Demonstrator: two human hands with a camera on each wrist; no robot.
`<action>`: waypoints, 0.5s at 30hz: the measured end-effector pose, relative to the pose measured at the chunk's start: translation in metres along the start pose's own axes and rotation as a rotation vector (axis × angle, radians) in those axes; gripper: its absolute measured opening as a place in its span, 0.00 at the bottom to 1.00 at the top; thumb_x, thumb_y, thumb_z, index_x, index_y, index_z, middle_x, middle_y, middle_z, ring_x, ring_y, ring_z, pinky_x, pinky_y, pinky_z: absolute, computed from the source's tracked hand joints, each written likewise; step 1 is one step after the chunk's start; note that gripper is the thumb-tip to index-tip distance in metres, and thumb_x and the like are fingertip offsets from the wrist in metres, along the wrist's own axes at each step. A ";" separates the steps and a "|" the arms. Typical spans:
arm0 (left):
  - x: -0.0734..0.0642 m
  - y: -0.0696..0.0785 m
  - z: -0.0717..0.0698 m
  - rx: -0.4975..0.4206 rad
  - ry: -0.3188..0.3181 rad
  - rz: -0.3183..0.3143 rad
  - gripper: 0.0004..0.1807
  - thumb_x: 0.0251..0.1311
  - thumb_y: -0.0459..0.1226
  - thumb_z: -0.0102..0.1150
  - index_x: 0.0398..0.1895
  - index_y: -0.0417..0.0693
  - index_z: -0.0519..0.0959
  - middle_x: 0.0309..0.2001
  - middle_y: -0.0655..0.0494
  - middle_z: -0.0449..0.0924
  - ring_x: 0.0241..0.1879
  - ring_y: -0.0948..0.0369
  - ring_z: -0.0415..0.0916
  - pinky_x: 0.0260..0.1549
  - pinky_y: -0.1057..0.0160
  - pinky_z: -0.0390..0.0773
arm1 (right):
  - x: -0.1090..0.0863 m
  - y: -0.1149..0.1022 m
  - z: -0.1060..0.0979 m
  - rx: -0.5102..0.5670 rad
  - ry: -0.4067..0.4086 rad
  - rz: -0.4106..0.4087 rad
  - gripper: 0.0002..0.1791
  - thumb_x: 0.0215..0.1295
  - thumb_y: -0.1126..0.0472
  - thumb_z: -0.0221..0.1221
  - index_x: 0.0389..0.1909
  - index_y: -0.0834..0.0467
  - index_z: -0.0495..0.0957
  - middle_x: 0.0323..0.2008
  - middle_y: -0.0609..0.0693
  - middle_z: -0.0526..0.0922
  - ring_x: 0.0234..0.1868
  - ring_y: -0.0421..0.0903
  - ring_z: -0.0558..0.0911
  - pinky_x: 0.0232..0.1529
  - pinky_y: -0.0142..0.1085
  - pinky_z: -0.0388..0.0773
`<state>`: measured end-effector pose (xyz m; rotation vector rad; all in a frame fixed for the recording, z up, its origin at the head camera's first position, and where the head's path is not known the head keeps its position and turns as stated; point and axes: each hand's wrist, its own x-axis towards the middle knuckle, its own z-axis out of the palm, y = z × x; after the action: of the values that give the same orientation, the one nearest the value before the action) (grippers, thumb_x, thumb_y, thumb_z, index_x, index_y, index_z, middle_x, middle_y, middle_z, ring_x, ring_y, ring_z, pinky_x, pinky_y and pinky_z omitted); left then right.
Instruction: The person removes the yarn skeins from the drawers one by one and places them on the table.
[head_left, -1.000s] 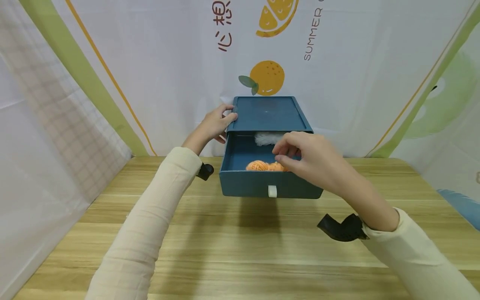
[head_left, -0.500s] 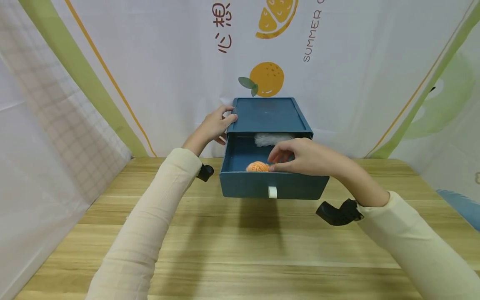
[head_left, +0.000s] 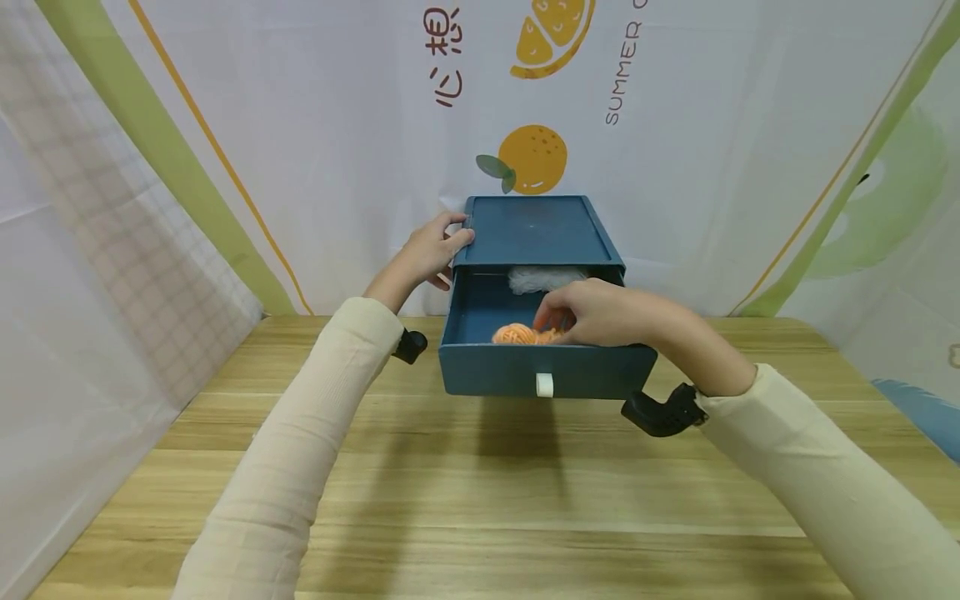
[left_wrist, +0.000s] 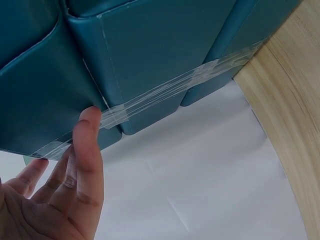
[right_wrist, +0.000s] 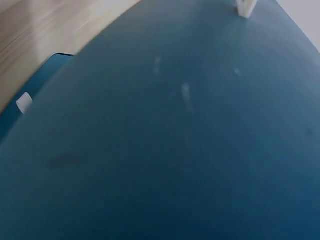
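Evidently, the area is screened by printed cloth [head_left: 337, 125], hung on the far, left and right sides. Before it stands the wooden table [head_left: 375, 500], bearing a blue drawer unit [head_left: 536, 229] at its far middle, close to the cloth; this placement leaves room on the near side. The upper drawer [head_left: 487, 371] projects that way, its near part uncovered, which permits a reach from above.

Left hand [head_left: 427, 250]: fingers apart and mostly straight, tips against the unit's left side and upper edge, grasping nothing; judged to be steadying the unit. Right hand [head_left: 607, 312]: over the drawer's near right, fingers bent down at the orange yarn [head_left: 513, 334]. The drawer front hides the fingertips, so whether they pinch the yarn cannot be told; the right wrist view does not show the hand.

White fluffy material [head_left: 532, 279] lies farther back, partly under the unit's top. The yarn lies inside, just behind the drawer front, within easy reach. A white pull tab [head_left: 544, 384] sits mid-front, presumably for an even pull.
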<state>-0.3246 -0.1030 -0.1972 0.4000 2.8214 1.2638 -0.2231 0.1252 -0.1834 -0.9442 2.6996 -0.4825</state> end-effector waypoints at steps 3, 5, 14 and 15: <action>-0.001 0.001 0.000 0.004 0.000 0.002 0.30 0.69 0.50 0.39 0.72 0.55 0.51 0.61 0.42 0.68 0.35 0.46 0.80 0.30 0.55 0.83 | 0.001 -0.001 0.000 -0.006 -0.003 0.010 0.11 0.63 0.64 0.58 0.45 0.61 0.78 0.41 0.53 0.80 0.43 0.46 0.77 0.45 0.40 0.76; -0.001 0.001 0.000 0.004 -0.001 0.002 0.30 0.70 0.50 0.38 0.72 0.55 0.51 0.61 0.42 0.68 0.36 0.45 0.80 0.31 0.54 0.83 | 0.001 -0.001 0.000 -0.014 0.000 0.019 0.10 0.63 0.64 0.58 0.45 0.61 0.78 0.41 0.53 0.80 0.42 0.46 0.77 0.45 0.40 0.76; 0.000 0.001 0.000 0.012 -0.001 -0.001 0.30 0.70 0.50 0.38 0.72 0.55 0.51 0.62 0.42 0.68 0.35 0.46 0.80 0.29 0.56 0.83 | -0.002 -0.001 0.000 -0.017 0.057 0.006 0.09 0.62 0.64 0.59 0.42 0.61 0.79 0.38 0.53 0.81 0.39 0.45 0.77 0.44 0.39 0.77; 0.000 0.001 0.000 0.013 0.000 0.000 0.30 0.70 0.50 0.38 0.72 0.55 0.51 0.62 0.42 0.68 0.35 0.46 0.80 0.29 0.57 0.83 | -0.002 -0.001 0.000 -0.020 0.068 0.004 0.09 0.62 0.64 0.59 0.42 0.61 0.79 0.38 0.53 0.81 0.39 0.45 0.78 0.44 0.39 0.77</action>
<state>-0.3243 -0.1022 -0.1969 0.3997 2.8309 1.2464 -0.2209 0.1258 -0.1823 -0.9434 2.7717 -0.4972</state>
